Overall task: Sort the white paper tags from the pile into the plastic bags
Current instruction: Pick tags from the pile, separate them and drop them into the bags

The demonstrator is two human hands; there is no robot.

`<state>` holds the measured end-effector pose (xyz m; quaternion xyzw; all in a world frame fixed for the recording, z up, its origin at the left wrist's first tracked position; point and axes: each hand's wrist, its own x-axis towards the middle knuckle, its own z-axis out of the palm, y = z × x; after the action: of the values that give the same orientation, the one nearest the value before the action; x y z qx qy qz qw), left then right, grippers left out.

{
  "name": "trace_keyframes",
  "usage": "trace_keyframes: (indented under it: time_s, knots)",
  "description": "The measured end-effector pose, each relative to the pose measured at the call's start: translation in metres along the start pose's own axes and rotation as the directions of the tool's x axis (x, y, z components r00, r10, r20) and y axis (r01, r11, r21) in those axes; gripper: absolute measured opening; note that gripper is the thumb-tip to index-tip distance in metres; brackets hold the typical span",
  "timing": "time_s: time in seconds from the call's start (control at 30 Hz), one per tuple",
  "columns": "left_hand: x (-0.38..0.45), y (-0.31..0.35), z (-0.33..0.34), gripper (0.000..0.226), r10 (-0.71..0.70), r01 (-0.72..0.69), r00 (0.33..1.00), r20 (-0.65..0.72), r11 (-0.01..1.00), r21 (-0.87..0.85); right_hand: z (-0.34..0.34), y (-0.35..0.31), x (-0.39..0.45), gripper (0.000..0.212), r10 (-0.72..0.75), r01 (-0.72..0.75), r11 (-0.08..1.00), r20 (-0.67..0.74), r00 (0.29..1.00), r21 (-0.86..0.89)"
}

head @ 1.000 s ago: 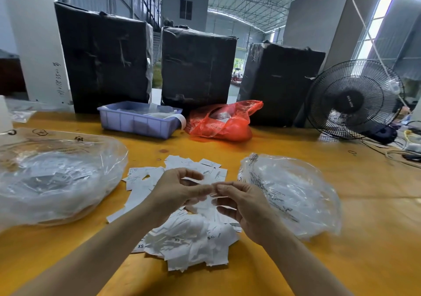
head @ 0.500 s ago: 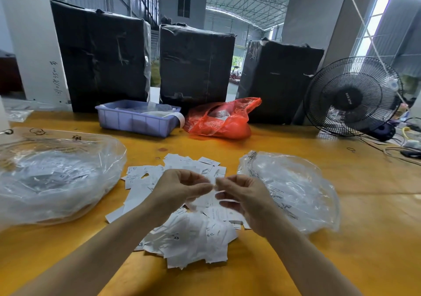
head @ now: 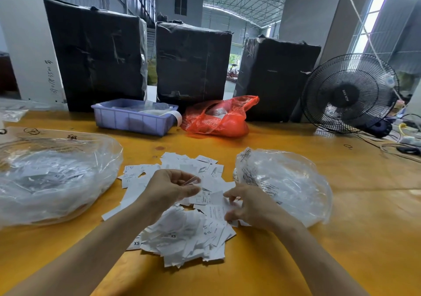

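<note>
White paper tags (head: 182, 234) lie heaped on the yellow table (head: 341, 238), between two clear plastic bags; the left hand (head: 169, 187) hovers above the heap, fingers curled, pinching what looks like a thin clear sliver, though it is blurred; the right hand (head: 247, 205) reaches into the pile, fingertips pinching a tag; the left bag (head: 52, 177) holds tags already; the right bag (head: 287, 181) sits just beside the right hand.

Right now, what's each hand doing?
Left hand: pinching a small clear plastic piece.
Right hand: fingers curled, picking at a white paper tag in the pile.
</note>
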<state>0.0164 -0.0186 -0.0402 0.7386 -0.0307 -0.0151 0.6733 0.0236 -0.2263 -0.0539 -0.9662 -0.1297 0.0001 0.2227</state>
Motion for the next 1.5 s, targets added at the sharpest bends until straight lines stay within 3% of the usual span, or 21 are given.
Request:
trace_keyframes:
  time_s: [0.2,0.37,0.47,0.57,0.67,0.97,1.1,1.2,1.27,1.33,1.5]
  knots:
    - [-0.003,0.002,0.002,0.016,-0.013,0.013,1.0,0.018,1.0,-0.006,0.003,-0.003,0.0,0.032,-0.029,0.029,1.0,0.014,0.999,0.003]
    - [-0.004,0.003,0.002,0.012,-0.015,0.016,0.999,0.028,1.0,-0.016,0.003,-0.004,-0.001,0.04,-0.014,0.013,1.0,0.039,0.999,0.025]
    - [-0.004,0.002,0.003,0.012,-0.017,0.018,0.999,0.028,0.999,-0.027,0.003,-0.003,-0.001,0.028,0.034,-0.038,0.995,0.052,0.998,0.092]
    - [-0.004,0.002,0.004,0.013,-0.021,0.022,0.999,0.027,0.999,-0.029,0.004,-0.004,0.001,0.01,0.018,-0.015,0.998,-0.051,0.999,0.059]
    - [-0.004,0.002,0.005,0.014,-0.029,0.03,0.999,0.026,0.999,-0.038,0.004,-0.005,0.003,0.016,-0.007,0.01,1.0,-0.132,0.991,0.026]
    - [-0.005,0.002,0.004,0.018,-0.04,0.041,0.999,0.025,0.998,-0.047,-0.001,-0.007,0.001,0.007,0.008,0.057,0.957,-0.223,0.975,0.283]
    - [-0.005,0.003,0.004,0.018,-0.032,0.033,0.999,0.025,0.998,-0.055,-0.007,-0.011,-0.003,0.008,0.069,0.079,0.818,-0.233,0.97,0.57]
    - [-0.005,0.002,0.005,0.019,-0.033,0.036,0.999,0.03,0.996,-0.087,-0.014,-0.019,-0.006,0.006,0.116,0.16,0.519,-0.254,0.96,0.839]
    - [-0.005,0.002,0.007,0.019,-0.036,0.039,0.999,0.042,0.996,-0.086,-0.015,-0.026,-0.007,0.009,0.122,0.213,0.336,-0.267,0.956,0.917]
    - [-0.006,0.003,0.009,0.019,-0.042,0.046,0.997,0.057,0.996,-0.082,-0.013,-0.033,-0.009,0.013,0.101,0.263,0.318,-0.308,0.946,0.911]
    - [-0.008,0.006,0.012,0.019,-0.062,0.076,0.994,0.087,0.984,-0.16,-0.002,-0.041,-0.011,0.011,0.138,0.287,0.476,-0.393,0.909,0.831]
